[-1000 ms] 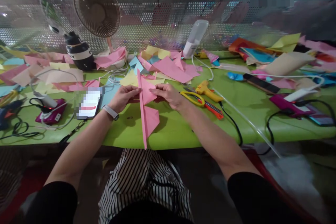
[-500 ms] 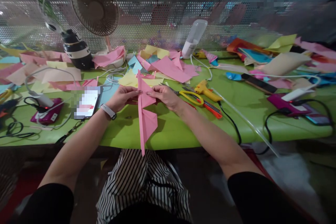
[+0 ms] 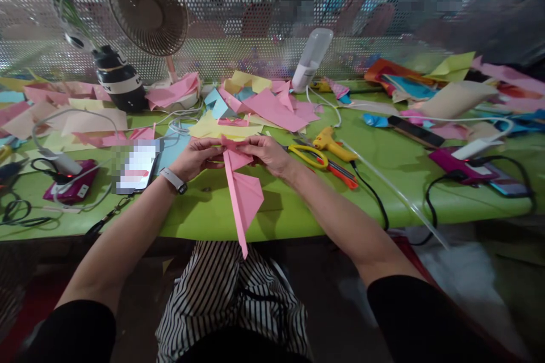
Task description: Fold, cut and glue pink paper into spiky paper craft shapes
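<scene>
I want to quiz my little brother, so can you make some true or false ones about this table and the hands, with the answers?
1. The left hand and right hand hold folded pink paper. True.
2. The table is red. False: the table is green.
3. The yellow glue gun lies right of the paper. True.
4. The fan has fallen over. False: the fan stands upright.
5. A watch is on the left arm. True.

Glare flecks the perforated screen (image 3: 238, 28) behind the green table (image 3: 392, 159) (pixelation masks parts); deep shadow sits beneath the table.
</scene>
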`<action>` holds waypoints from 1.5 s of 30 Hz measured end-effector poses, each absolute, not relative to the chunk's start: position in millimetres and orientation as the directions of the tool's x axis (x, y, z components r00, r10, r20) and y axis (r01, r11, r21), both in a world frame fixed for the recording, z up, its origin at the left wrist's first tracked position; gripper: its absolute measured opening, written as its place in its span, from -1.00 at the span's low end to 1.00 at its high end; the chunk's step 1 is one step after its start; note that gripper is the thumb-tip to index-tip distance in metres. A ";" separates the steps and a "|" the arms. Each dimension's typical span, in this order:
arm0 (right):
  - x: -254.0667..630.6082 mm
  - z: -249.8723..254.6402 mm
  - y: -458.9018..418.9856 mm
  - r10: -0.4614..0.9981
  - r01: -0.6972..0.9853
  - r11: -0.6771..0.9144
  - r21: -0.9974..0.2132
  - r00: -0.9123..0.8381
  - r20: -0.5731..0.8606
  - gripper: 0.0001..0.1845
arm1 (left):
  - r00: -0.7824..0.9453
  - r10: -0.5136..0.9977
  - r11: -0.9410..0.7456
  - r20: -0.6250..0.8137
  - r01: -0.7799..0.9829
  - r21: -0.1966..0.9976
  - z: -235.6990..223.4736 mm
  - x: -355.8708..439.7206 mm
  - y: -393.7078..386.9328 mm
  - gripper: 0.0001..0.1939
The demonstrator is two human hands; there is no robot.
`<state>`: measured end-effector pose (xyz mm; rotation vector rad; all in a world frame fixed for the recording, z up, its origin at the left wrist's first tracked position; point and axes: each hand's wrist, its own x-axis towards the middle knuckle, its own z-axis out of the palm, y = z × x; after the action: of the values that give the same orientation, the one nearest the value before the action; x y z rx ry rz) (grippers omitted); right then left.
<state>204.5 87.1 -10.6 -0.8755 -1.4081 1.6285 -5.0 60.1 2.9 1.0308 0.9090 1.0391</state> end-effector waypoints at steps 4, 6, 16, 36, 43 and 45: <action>205.6 -10.9 87.8 0.897 -0.155 -0.099 -0.983 -0.441 -0.020 -0.70 | 0.299 0.953 0.125 -0.058 -0.208 0.970 2.7 -6.2 59.6 -0.77; 205.9 -10.9 88.3 0.899 -0.165 -0.111 -0.980 -0.437 -0.028 -0.72 | 0.286 0.958 0.093 -0.038 -0.184 0.978 2.5 -6.7 59.6 -0.76; 206.1 -9.4 87.3 0.909 -0.152 -0.102 -0.983 -0.417 -0.030 -0.76 | 0.273 0.961 -0.021 0.049 -0.105 0.994 2.3 -7.3 59.1 -0.77; 207.4 -10.0 87.4 0.910 -0.170 -0.035 -0.985 -0.412 0.039 -0.77 | 0.333 0.919 0.232 -0.212 -0.021 0.972 11.9 2.9 53.6 -0.60; 208.1 -5.3 84.8 0.912 -0.162 -0.079 -0.984 -0.411 -0.005 -0.76 | 0.331 0.916 0.248 -0.227 -0.022 0.969 10.5 3.1 54.8 -0.61; 208.5 -5.5 85.1 0.906 -0.164 -0.086 -0.983 -0.424 -0.008 -0.79 | 0.325 0.919 0.243 -0.222 -0.025 0.970 10.2 3.0 55.3 -0.61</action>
<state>208.5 85.1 -5.5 -0.8693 -1.3513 1.6380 3.0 55.3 10.2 1.1256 1.0279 0.8316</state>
